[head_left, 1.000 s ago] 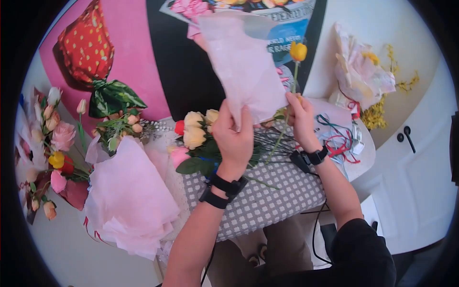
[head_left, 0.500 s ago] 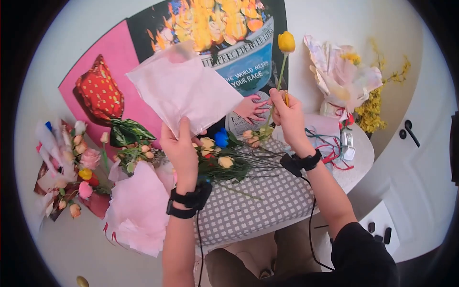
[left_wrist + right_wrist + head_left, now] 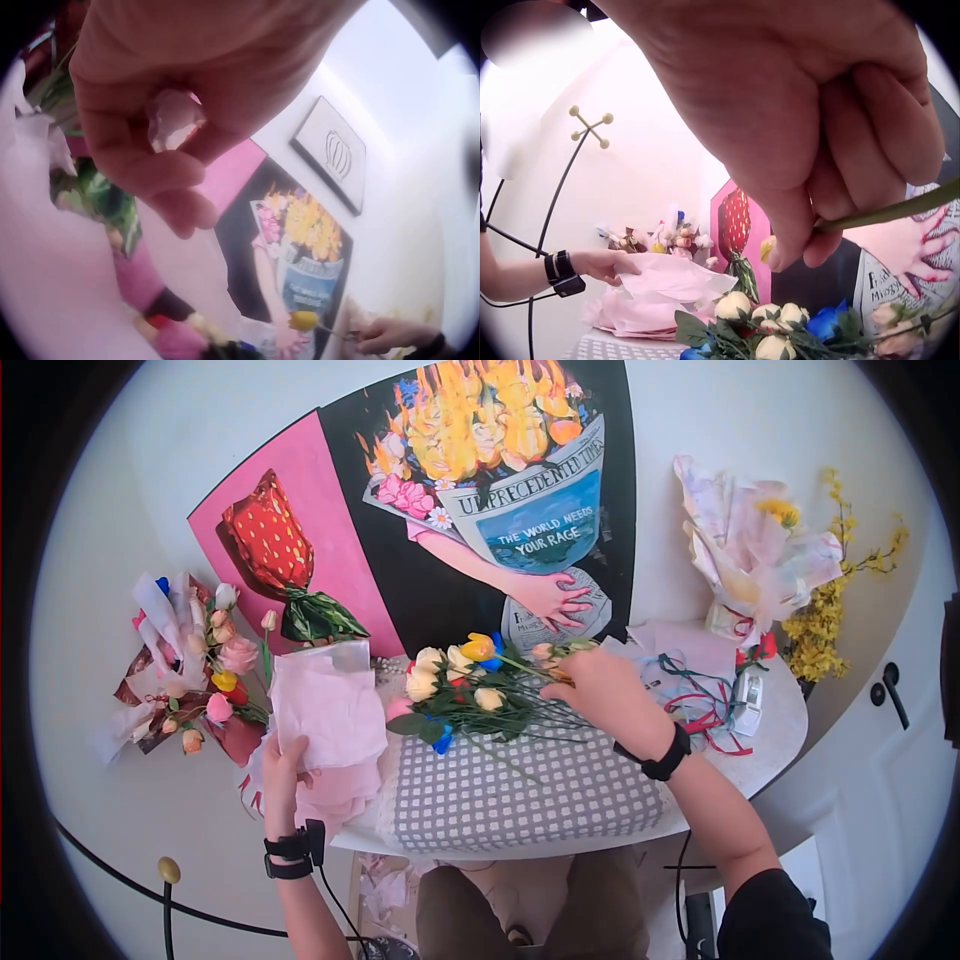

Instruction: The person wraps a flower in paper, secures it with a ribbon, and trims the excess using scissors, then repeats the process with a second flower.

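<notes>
At the left end of the table my left hand [image 3: 285,768] pinches a sheet of pale pink wrapping paper [image 3: 332,705] by its lower left edge. The sheet overlaps a pile of similar pink paper [image 3: 345,795] in the head view. My right hand [image 3: 610,698] holds a yellow tulip [image 3: 478,648] by its stem [image 3: 900,210], thumb and fingertips pinching it. The tulip's head points left, over a heap of flowers with cream roses [image 3: 422,682], blue blooms [image 3: 440,736] and dark green stems. In the left wrist view, fingers and paper fill much of the picture.
A grey checked cloth [image 3: 530,800] covers the table's front. Ribbons [image 3: 690,690] and a white box [image 3: 748,703] lie at the right, before a wrapped bouquet [image 3: 745,550]. More flowers [image 3: 235,655] stand at far left. A painted panel [image 3: 360,580] leans behind.
My left hand has carried the pink sheet from raised mid-table down and left to the paper pile. The right hand has come down, and the tulip has tipped from upright to nearly level.
</notes>
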Motion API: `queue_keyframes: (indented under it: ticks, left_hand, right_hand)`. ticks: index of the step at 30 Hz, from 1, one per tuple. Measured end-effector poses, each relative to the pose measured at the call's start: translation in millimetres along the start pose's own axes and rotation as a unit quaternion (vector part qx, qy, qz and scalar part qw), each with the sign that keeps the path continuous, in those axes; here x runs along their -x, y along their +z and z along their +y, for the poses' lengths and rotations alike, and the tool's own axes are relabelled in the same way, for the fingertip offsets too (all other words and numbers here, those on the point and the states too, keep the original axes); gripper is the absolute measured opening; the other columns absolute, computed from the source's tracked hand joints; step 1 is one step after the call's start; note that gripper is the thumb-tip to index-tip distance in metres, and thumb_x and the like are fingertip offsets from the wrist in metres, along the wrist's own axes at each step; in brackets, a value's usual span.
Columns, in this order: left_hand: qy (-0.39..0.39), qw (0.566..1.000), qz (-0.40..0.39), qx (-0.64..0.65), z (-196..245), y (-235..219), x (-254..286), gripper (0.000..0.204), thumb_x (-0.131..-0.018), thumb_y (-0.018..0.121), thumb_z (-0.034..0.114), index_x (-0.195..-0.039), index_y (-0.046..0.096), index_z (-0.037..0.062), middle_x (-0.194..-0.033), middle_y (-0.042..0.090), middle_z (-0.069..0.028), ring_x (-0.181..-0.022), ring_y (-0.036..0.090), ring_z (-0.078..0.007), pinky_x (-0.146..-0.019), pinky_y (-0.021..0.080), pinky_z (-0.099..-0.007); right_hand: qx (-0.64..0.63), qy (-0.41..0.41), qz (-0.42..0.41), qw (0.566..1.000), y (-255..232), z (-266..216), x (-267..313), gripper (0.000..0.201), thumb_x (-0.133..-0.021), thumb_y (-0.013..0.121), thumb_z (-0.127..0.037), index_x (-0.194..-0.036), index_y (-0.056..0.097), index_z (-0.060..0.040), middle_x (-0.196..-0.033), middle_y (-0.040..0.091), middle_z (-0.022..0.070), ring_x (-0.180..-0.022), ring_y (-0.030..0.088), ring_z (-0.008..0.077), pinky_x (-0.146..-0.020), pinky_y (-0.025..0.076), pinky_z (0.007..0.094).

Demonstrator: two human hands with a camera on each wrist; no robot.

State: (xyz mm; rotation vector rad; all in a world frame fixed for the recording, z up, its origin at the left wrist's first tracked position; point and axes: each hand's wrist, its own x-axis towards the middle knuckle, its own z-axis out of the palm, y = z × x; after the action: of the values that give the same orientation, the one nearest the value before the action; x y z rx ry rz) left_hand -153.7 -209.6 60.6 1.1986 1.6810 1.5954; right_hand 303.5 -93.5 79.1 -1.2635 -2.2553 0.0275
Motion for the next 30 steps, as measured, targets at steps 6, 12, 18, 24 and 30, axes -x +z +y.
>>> queue_keyframes:
  ticks: [6, 12, 18, 24, 30]
  left_hand:
    - [-0.079, 0.948, 0.08, -0.297, -13, -18, -24, 0.042, -0.089, 0.066, 0.017, -0.119, 0.054, -0.0096, -0.075, 0.068, -0.0153, -0.046, 0.063, -0.0229, -0.04, 0.048, -0.0298]
    - [0.006, 0.58, 0.235, -0.78, -34, 30, -19, 0.06, -0.086, 0.072, 0.021, -0.133, 0.048, -0.0058, -0.131, 0.062, -0.0245, -0.114, 0.066, -0.034, -0.083, 0.058, -0.041]
    - [0.059, 0.813, -0.02, -0.578, -84, 66, 6, 0.07, -0.096, 0.065, 0.037, -0.149, 0.041, -0.001, -0.146, 0.047, -0.0304, -0.135, 0.045, -0.0481, -0.11, 0.039, -0.0546]
    - [0.096, 0.824, -0.083, -0.552, -145, 34, 0, 0.075, -0.102, 0.054, 0.041, -0.156, 0.027, -0.0035, -0.154, 0.032, -0.0376, -0.143, 0.028, -0.0555, -0.118, 0.025, -0.0607]
    - [0.024, 0.828, -0.118, -0.547, -131, 37, -2, 0.078, -0.103, 0.05, 0.044, -0.158, 0.022, -0.0032, -0.159, 0.023, -0.0378, -0.147, 0.022, -0.0543, -0.122, 0.017, -0.0591]
  right_hand:
    - [-0.065, 0.014, 0.02, 0.998, 14, 13, 12, 0.038, -0.091, 0.072, -0.037, -0.082, 0.07, -0.0002, -0.076, 0.068, 0.02, -0.076, 0.067, 0.0424, -0.067, 0.052, 0.05]
    - [-0.081, 0.123, -0.021, 0.989, 29, 27, 54, 0.029, -0.098, 0.063, -0.029, -0.089, 0.064, -0.0012, -0.076, 0.067, 0.0238, -0.076, 0.068, 0.0427, -0.066, 0.052, 0.0535]
    - [-0.059, 0.133, -0.071, 0.987, 50, 17, 63, 0.023, -0.1, 0.058, -0.022, -0.1, 0.059, 0.0003, -0.078, 0.069, 0.0225, -0.075, 0.069, 0.0425, -0.066, 0.055, 0.0535]
    - [-0.029, 0.11, -0.051, 0.992, 62, 5, 51, 0.018, -0.1, 0.056, -0.017, -0.098, 0.058, 0.0012, -0.077, 0.069, 0.023, -0.074, 0.069, 0.0431, -0.066, 0.055, 0.0533]
    - [0.029, 0.08, -0.061, 0.994, 66, -18, 35, 0.017, -0.098, 0.059, -0.016, -0.095, 0.061, -0.0003, -0.076, 0.069, 0.022, -0.073, 0.07, 0.0414, -0.065, 0.056, 0.0518]
